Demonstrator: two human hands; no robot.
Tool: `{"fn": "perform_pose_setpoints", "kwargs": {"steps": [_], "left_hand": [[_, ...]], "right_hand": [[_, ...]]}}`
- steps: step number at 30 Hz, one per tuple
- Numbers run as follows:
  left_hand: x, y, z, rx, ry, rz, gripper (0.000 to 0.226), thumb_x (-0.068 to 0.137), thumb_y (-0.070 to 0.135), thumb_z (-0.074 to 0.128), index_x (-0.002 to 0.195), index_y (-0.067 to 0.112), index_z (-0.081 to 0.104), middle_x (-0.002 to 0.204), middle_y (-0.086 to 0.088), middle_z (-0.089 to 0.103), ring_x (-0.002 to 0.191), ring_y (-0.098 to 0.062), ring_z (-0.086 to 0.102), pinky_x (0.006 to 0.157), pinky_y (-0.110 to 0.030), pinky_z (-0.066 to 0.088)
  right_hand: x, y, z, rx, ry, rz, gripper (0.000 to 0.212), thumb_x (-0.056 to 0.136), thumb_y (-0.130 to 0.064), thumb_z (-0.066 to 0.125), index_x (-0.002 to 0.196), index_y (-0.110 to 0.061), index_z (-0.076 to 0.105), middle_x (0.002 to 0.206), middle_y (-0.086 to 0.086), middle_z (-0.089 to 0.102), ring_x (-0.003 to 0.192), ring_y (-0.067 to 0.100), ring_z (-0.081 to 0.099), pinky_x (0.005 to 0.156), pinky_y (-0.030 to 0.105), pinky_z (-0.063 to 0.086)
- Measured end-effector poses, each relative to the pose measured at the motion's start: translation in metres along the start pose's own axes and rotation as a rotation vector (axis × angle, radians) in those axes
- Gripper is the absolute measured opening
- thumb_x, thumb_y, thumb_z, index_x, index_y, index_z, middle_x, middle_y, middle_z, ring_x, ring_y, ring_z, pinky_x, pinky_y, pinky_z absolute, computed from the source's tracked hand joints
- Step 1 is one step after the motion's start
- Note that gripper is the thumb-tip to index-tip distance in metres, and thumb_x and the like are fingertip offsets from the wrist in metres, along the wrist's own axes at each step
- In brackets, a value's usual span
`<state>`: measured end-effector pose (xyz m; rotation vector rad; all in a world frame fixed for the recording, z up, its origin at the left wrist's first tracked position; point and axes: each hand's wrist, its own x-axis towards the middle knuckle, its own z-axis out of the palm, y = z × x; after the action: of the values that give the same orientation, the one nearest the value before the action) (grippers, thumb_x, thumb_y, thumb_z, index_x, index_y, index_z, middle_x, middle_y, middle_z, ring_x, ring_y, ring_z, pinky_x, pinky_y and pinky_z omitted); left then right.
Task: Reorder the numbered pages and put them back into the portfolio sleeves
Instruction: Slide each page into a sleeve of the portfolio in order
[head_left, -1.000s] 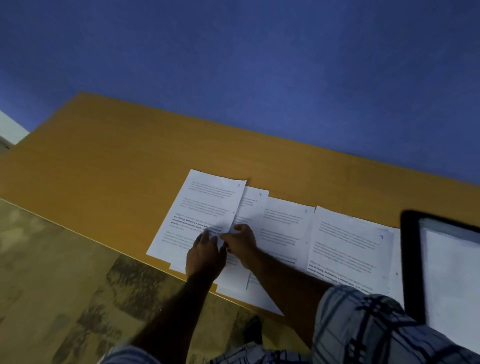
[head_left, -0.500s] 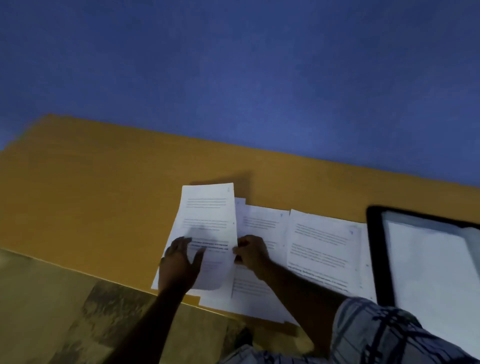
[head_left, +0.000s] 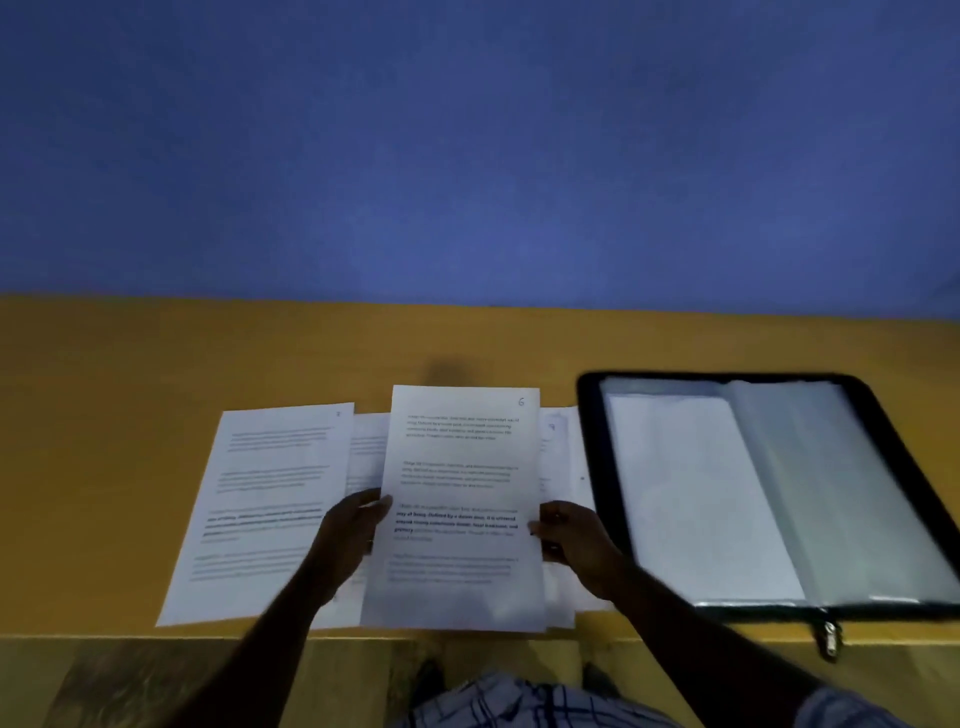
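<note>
- Far left, one white printed sheet (head_left: 270, 509) lies flat on the orange-yellow wooden surface (head_left: 104, 415). There's a number in its top corner, but it's too blurry to read.
- The left hand (head_left: 353, 535) has its fingers curled round the left edge of the white printed page marked 6 (head_left: 457, 499). The page is tilted up over the spread.
- The right hand (head_left: 571, 540) pinches the same page's right edge, so both hands are busy with this one sheet.
- Step-wise, I'd say this is sorting: page 6 is being checked and slotted into order, not sleeved yet.
- Next move probably means finding its neighbours in the sequence. It then either goes down in place or across to the black zip portfolio (head_left: 588, 415), which lies open on the right, just beside the papers.
- Count: two hands and one portfolio, with its clear plastic sleeves (head_left: 810, 493) fanned out. At least four loose pages show, namely the left sheet, the held one and slivers either side of it. More may be hidden underneath.
</note>
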<state>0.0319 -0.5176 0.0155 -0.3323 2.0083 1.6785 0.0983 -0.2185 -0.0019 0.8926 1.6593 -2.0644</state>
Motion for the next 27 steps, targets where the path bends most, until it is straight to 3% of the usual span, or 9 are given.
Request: {"fn": "perform_pose_setpoints", "kwargs": {"steps": [3,7,10,15,18,20,27], "left_hand": [[-0.007,0.001,0.044,-0.007,0.014,0.018,0.017,0.099,0.013,0.056,0.111,0.016,0.068,0.098,-0.005,0.076,0.091,-0.028,0.073,0.072,-0.041,0.059],[-0.015,0.002,0.102,0.047,0.015,0.020,0.015,0.098,0.009,0.057,0.105,0.015,0.069,0.097,-0.005,0.076,0.091,-0.029,0.072,0.080,-0.050,0.059],[-0.020,0.005,0.146,0.051,-0.028,0.020,0.017,0.097,0.010,0.059,0.112,0.013,0.066,0.103,-0.008,0.074,0.093,-0.029,0.072,0.082,-0.052,0.059],[-0.023,0.007,0.211,0.068,-0.028,0.062,0.023,0.095,0.011,0.061,0.117,0.016,0.063,0.110,-0.007,0.072,0.098,-0.029,0.070,0.086,-0.053,0.057],[-0.024,0.012,0.244,0.077,-0.023,0.087,0.024,0.096,0.011,0.060,0.120,0.014,0.062,0.110,-0.006,0.071,0.097,-0.026,0.070,0.083,-0.048,0.059],[-0.021,0.016,0.261,0.087,-0.014,0.110,0.026,0.096,0.010,0.061,0.122,0.012,0.062,0.112,-0.006,0.071,0.099,-0.026,0.069,0.088,-0.052,0.057],[0.012,0.042,0.307,0.091,-0.091,0.182,0.032,0.094,0.017,0.065,0.125,0.012,0.063,0.117,-0.003,0.070,0.107,-0.025,0.066,0.094,-0.046,0.053]], "right_hand": [[-0.010,0.000,-0.039,0.012,0.037,-0.035,0.019,0.087,0.007,0.066,0.106,0.012,0.062,0.106,0.022,0.072,0.088,0.030,0.072,0.067,0.035,0.059],[-0.024,-0.004,-0.094,0.007,0.045,-0.053,0.015,0.088,0.006,0.066,0.102,0.008,0.063,0.098,0.018,0.072,0.077,0.022,0.070,0.064,0.032,0.059],[-0.030,-0.011,-0.135,-0.031,0.046,-0.062,0.019,0.089,0.003,0.066,0.107,0.007,0.065,0.105,0.021,0.072,0.084,0.025,0.069,0.072,0.037,0.058],[-0.040,-0.019,-0.194,-0.014,0.045,-0.059,0.020,0.089,0.003,0.066,0.108,0.002,0.065,0.101,0.015,0.072,0.080,0.020,0.069,0.062,0.028,0.056],[-0.040,-0.023,-0.226,-0.017,0.077,-0.054,0.022,0.088,0.000,0.069,0.110,0.003,0.065,0.106,0.019,0.071,0.084,0.023,0.068,0.066,0.030,0.056],[-0.041,-0.025,-0.243,0.005,0.095,-0.046,0.024,0.088,-0.003,0.070,0.110,0.004,0.065,0.109,0.022,0.071,0.086,0.025,0.068,0.069,0.033,0.057],[-0.032,-0.046,-0.280,0.079,0.192,-0.063,0.015,0.088,-0.013,0.071,0.097,-0.002,0.068,0.095,0.020,0.072,0.079,0.027,0.069,0.065,0.031,0.055]]}}
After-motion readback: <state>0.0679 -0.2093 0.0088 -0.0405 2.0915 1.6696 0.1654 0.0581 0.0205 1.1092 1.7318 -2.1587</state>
